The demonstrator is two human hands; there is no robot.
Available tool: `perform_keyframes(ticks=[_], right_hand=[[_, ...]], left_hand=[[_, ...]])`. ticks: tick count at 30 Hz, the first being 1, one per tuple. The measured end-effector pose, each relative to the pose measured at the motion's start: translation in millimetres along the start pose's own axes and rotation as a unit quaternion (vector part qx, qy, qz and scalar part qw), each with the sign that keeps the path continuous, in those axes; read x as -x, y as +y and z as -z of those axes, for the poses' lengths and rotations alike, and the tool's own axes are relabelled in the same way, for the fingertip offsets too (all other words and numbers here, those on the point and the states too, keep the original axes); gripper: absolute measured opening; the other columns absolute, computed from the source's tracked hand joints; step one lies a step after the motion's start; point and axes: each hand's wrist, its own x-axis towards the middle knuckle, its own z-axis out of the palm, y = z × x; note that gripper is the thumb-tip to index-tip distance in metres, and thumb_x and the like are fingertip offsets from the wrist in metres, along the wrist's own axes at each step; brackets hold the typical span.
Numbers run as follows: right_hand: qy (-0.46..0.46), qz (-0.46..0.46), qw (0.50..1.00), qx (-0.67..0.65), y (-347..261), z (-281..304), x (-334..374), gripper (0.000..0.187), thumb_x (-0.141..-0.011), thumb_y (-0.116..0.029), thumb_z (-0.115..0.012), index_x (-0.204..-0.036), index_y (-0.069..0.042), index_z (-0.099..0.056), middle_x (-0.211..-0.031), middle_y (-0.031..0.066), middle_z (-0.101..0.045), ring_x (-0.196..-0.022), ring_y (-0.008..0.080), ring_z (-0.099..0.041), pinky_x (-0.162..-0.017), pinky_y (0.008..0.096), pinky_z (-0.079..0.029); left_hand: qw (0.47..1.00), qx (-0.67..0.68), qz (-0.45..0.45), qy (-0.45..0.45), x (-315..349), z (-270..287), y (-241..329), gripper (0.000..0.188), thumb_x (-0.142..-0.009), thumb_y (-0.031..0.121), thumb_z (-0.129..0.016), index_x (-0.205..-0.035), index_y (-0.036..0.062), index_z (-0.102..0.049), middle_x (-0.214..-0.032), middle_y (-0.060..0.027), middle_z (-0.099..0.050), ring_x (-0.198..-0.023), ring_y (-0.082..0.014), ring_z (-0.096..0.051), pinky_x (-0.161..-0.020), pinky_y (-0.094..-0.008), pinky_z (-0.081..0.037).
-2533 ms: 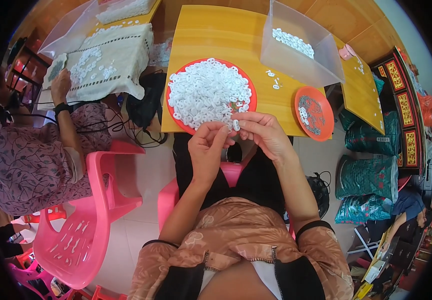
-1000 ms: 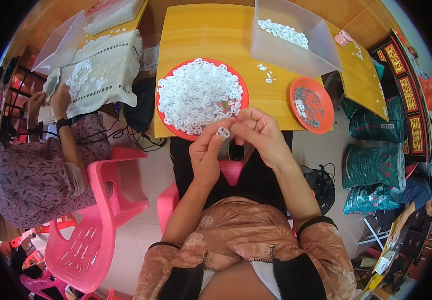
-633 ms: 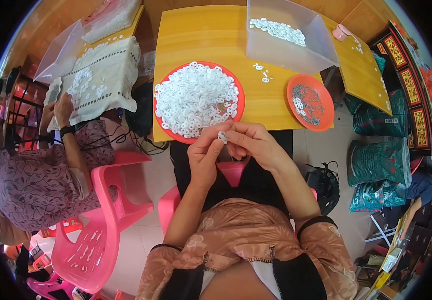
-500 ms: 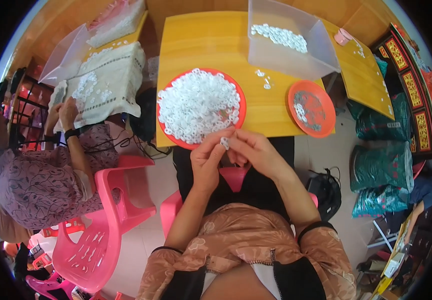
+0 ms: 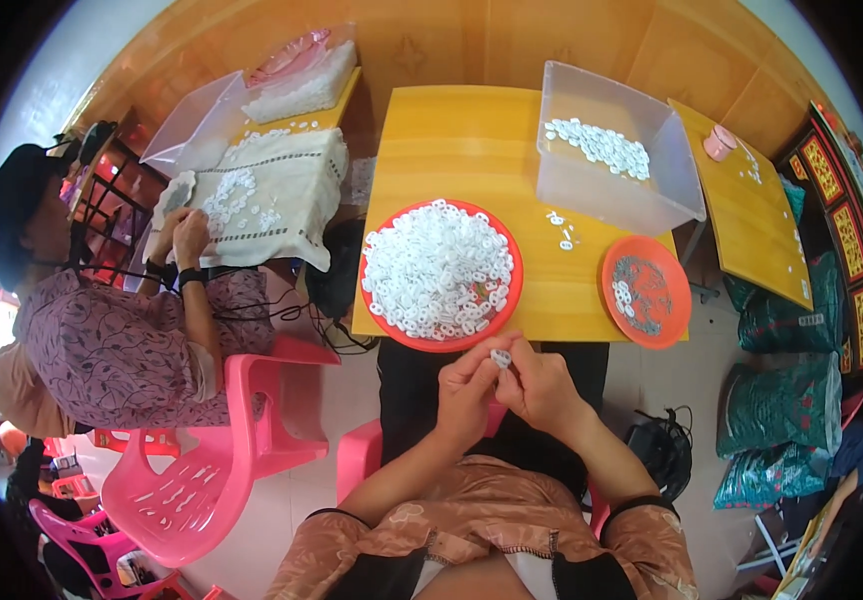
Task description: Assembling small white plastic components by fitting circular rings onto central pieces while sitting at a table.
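Note:
My left hand [image 5: 466, 396] and my right hand [image 5: 544, 384] meet just below the table's front edge. Pinched between their fingertips is a small white oval plastic piece [image 5: 501, 357] with holes; the fingers cover part of it. Directly beyond them, a red round basin [image 5: 518, 290] holds a heap of similar white pieces [image 5: 437, 265]. To the right, an orange plate [image 5: 677, 290] carries tiny grey bits [image 5: 657, 305], too small to make out, and several white pieces [image 5: 623, 297].
A clear plastic bin [image 5: 602, 205] with white pieces stands at the table's back right. Loose pieces [image 5: 562, 228] lie in front of it. At left, a co-worker [image 5: 122, 340] handles pieces on a cloth-covered table [image 5: 292, 200]. Pink chair [image 5: 242, 460] left; green sacks [image 5: 782, 410] right.
The head view has tilted up, so the tables and hands sit lower and farther right in the picture. Both hands stay together on the white plastic piece, with slightly shifted fingers.

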Motion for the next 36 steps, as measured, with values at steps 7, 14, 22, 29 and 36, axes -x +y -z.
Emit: perform_keyframes(ticks=[7, 14, 22, 29, 36], right_hand=[[0.029, -0.019, 0.999, -0.006, 3.4, -2.5, 12.3, 0.021, -0.082, -0.011, -0.052, -0.094, 0.005, -0.047, -0.06, 0.0179, -0.053, -0.053, 0.0362, -0.057, -0.046, 0.0402, -0.045], [0.041, -0.058, 0.997, -0.018, 9.6, -14.6, 18.2, 0.021, -0.085, -0.014, -0.051, -0.098, 0.002, -0.048, -0.062, 0.0191, -0.053, -0.054, 0.0368, -0.058, -0.046, 0.0406, -0.045], [0.084, -0.049, 0.994, -0.059, 3.3, -16.2, -9.7, 0.018, -0.087, -0.011, -0.049, -0.1, 0.001, -0.049, -0.066, 0.0188, -0.056, -0.06, 0.0367, -0.06, -0.052, 0.0397, -0.047], [0.035, -0.14, 0.969, -0.202, -6.5, -7.9, -7.9, 0.018, -0.092, -0.013, -0.045, -0.102, 0.001, -0.052, -0.075, 0.0206, -0.055, -0.069, 0.0345, -0.061, -0.061, 0.0346, -0.047], [0.022, -0.236, 0.913, -0.333, 4.5, -12.1, -2.4, 0.02, -0.094, -0.02, -0.049, -0.089, -0.001, -0.056, -0.061, 0.0018, -0.051, -0.052, 0.0076, -0.046, -0.048, 0.0221, -0.035]], left_hand=[[1.0, -0.005, 0.007, 0.015, 8.8, -15.9, -2.7, 0.028, -0.094, 0.01, -0.047, -0.117, -0.0043, -0.054, -0.107, -0.0045, -0.058, -0.086, -0.0059, -0.054, -0.073, -0.019, -0.045], [0.996, -0.003, 0.034, 0.084, 7.7, -21.6, -7.6, 0.026, -0.095, 0.014, -0.047, -0.113, -0.0023, -0.057, -0.086, 0.0022, -0.057, -0.071, -0.0023, -0.049, -0.059, -0.0159, -0.039], [0.997, 0.004, -0.003, 0.075, -16.5, -12.0, -1.7, 0.029, -0.095, 0.018, -0.048, -0.113, -0.0024, -0.057, -0.097, -0.0053, -0.06, -0.083, -0.0083, -0.055, -0.071, -0.021, -0.045], [0.997, 0.064, -0.037, 0.029, -16.8, -0.7, -2.6, 0.032, -0.095, 0.017, -0.048, -0.118, -0.0043, -0.053, -0.115, -0.0133, -0.057, -0.101, -0.0176, -0.056, -0.088, -0.0291, -0.045], [0.997, -0.034, -0.064, 0.039, -11.5, 4.7, -4.1, 0.031, -0.093, 0.01, -0.049, -0.121, -0.0024, -0.05, -0.117, -0.0127, -0.057, -0.104, -0.0167, -0.055, -0.088, -0.028, -0.045]])
